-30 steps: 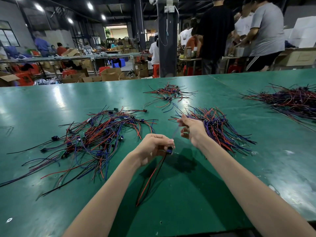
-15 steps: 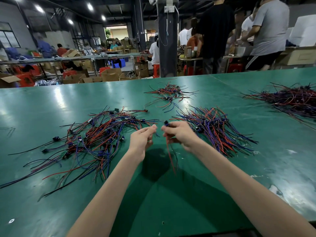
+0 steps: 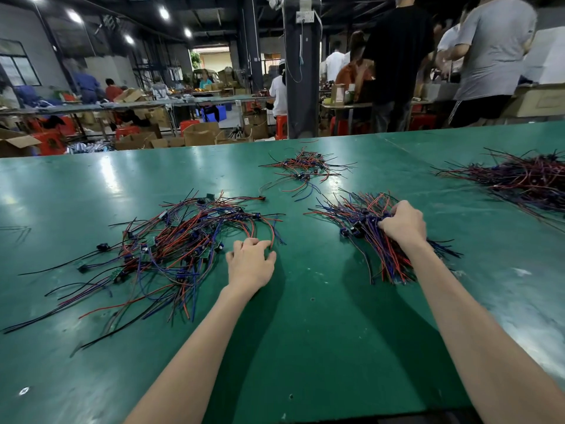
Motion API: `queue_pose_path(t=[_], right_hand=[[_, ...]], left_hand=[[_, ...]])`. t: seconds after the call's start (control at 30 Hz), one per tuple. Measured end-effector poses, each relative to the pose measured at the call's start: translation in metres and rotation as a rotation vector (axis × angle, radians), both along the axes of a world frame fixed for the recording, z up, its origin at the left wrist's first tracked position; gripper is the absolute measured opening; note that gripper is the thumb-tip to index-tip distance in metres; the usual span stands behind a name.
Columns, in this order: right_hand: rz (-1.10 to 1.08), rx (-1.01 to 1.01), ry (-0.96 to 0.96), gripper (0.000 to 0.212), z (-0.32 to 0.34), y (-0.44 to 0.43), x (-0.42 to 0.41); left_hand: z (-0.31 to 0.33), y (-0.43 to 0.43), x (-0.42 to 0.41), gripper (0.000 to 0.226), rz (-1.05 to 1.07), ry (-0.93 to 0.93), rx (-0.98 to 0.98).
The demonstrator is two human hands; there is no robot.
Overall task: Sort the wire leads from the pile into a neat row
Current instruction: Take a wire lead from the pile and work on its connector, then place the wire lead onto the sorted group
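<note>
A loose pile of red, blue and black wire leads with small black connectors sprawls over the left of the green table. My left hand lies at the pile's right edge, fingers spread and fingertips touching a red lead. To the right lies a tidier bunch of leads, all roughly aligned. My right hand sits on top of that bunch with fingers curled down into the wires, gripping them.
A small cluster of leads lies farther back at the centre. Another large heap sits at the far right. Beyond the table stand a dark pillar, people at benches and cardboard boxes.
The single lead held between both hands went right with my right hand onto the aligned bunch. My left hand let go and moved to the loose pile's edge.
</note>
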State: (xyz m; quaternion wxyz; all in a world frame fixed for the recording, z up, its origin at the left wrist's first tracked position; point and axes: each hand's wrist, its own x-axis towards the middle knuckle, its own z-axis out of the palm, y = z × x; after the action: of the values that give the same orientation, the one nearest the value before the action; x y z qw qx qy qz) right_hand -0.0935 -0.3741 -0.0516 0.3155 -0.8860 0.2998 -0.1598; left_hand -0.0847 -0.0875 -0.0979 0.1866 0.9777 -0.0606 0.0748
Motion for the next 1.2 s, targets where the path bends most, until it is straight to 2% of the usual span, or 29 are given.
queue_pose_path(t=[0.1, 0.23, 0.37, 0.63, 0.93, 1.03, 1.2], right_hand=[[0.011, -0.053, 0.072, 0.024, 0.000, 0.000, -0.004], [0.104, -0.164, -0.005, 0.044, 0.004, 0.007, -0.003], [0.175, -0.263, -0.062, 0.026, 0.005, 0.011, -0.004], [0.166, -0.275, -0.073, 0.037, -0.001, 0.012, -0.003], [0.164, -0.310, 0.018, 0.045, -0.005, 0.018, -0.003], [0.144, -0.357, -0.055, 0.043, -0.004, 0.023, -0.005], [0.151, -0.432, -0.307, 0.030, 0.002, 0.037, -0.006]], left_hand=[[0.000, 0.000, -0.001, 0.039, 0.000, -0.004, 0.012], [0.000, -0.002, -0.003, 0.038, 0.000, -0.020, 0.020], [0.001, -0.002, -0.004, 0.038, -0.020, -0.055, 0.040], [-0.003, -0.006, 0.003, 0.043, -0.115, -0.023, 0.190], [0.000, -0.012, 0.004, 0.044, -0.173, -0.104, 0.258], [0.005, -0.016, 0.002, 0.040, -0.192, -0.187, 0.287], [0.015, -0.020, -0.006, 0.032, -0.176, -0.270, 0.294]])
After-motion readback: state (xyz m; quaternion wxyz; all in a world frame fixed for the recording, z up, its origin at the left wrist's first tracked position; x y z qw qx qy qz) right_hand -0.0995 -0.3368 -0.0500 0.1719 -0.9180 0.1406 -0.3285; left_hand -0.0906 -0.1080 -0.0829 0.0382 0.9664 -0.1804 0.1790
